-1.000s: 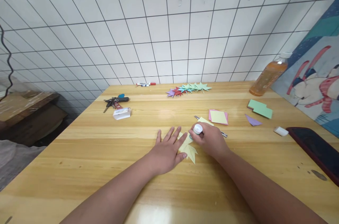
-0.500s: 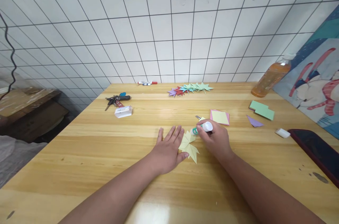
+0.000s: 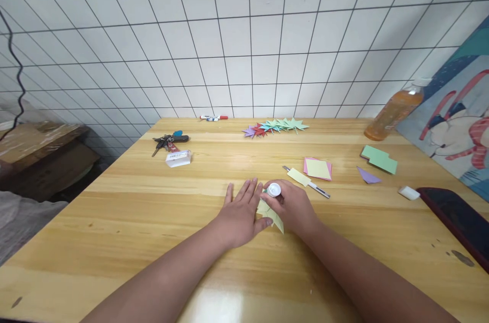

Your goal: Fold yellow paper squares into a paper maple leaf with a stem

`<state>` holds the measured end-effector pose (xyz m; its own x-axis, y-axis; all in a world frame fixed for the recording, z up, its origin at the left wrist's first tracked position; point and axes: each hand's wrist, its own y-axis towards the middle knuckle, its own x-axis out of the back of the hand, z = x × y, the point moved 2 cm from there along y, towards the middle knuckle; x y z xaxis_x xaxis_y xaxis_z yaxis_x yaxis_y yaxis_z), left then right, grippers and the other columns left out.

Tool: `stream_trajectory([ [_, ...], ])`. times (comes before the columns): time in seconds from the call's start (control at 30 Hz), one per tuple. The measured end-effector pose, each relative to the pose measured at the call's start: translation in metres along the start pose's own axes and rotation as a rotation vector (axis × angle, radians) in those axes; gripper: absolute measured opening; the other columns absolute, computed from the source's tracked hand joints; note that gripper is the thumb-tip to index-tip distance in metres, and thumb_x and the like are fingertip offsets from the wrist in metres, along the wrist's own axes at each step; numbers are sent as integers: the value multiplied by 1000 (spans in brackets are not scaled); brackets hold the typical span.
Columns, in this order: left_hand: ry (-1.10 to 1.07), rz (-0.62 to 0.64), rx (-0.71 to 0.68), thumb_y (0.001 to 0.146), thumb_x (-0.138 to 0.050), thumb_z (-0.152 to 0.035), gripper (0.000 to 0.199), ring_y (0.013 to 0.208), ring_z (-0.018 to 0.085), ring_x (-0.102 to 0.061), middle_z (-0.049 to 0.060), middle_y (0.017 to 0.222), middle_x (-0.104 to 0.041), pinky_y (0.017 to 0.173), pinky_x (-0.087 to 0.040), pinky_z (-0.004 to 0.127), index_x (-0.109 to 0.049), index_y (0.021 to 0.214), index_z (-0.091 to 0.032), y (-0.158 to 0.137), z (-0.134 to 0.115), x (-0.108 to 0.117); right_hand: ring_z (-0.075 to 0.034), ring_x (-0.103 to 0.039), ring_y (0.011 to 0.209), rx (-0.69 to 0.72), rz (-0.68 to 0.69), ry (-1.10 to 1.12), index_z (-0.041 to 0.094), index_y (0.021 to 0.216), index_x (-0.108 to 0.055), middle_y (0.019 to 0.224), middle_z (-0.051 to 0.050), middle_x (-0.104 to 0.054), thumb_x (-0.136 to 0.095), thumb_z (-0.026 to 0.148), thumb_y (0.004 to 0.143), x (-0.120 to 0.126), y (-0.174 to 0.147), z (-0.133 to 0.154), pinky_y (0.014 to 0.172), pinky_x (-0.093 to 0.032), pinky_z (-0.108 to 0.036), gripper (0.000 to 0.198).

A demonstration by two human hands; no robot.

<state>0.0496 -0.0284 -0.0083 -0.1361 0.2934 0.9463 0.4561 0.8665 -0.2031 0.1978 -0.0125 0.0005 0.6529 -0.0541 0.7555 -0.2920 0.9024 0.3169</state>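
Note:
My left hand (image 3: 241,216) lies spread on the wooden table, its fingers and thumb at the left edge of a pale yellow folded-paper leaf (image 3: 272,214). In my right hand (image 3: 293,207) is a glue stick (image 3: 273,190) with a white end facing up, held over the upper part of the leaf. That hand hides much of the leaf and the glue stick's lower end. Just beyond my right hand lies a slim utility knife (image 3: 319,190) with a pale yellow paper strip (image 3: 298,177) across it.
Square paper sheets (image 3: 318,169) lie beyond the knife. Several coloured folded leaves (image 3: 275,127) sit near the tiled wall. Keys (image 3: 168,141), a small white box (image 3: 178,158) and a marker (image 3: 214,118) are left; green paper (image 3: 379,159), a bottle (image 3: 395,111), an eraser-like block (image 3: 409,193) and a phone (image 3: 454,221) are right.
My right hand has moved left with the glue stick, from the leaf's right side to over its upper part. The utility knife now shows fully. My left hand stays in place.

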Motion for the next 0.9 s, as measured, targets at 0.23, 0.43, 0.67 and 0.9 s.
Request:
stream_trajectory([
  [0.23,-44,-30,-32,82,-32,-63,80,138,26,0,8,151,-2,106,4,56,-4,144,-21,0,7,-4,-14,-57,59,-122,-200,297,21,88,-64,75,-1,-66,-60,37,78,17,-3,-10,55,-46,-26,20],
  [0.43,-179,-71,-138,79,-51,-47,81,137,25,-14,5,150,-16,108,3,52,-5,143,-29,6,19,8,-15,-63,67,-415,-414,839,21,95,-59,75,-1,-66,-70,40,69,53,-2,-42,50,-51,-22,34],
  [0.67,-321,-529,139,76,-55,-43,36,100,23,-53,6,108,-60,84,-42,36,-54,106,-22,4,30,38,-12,-59,68,-479,-419,1056,21,93,-61,86,-4,-66,-58,44,77,80,2,-83,49,-52,-18,28],
  [0.9,-167,-356,144,64,-66,-47,31,88,25,-55,3,89,-60,78,-40,37,-58,80,-22,2,18,25,-13,-62,75,-480,-459,997,25,90,-53,104,-2,-64,-67,36,69,88,3,-103,65,-53,-27,27],
])
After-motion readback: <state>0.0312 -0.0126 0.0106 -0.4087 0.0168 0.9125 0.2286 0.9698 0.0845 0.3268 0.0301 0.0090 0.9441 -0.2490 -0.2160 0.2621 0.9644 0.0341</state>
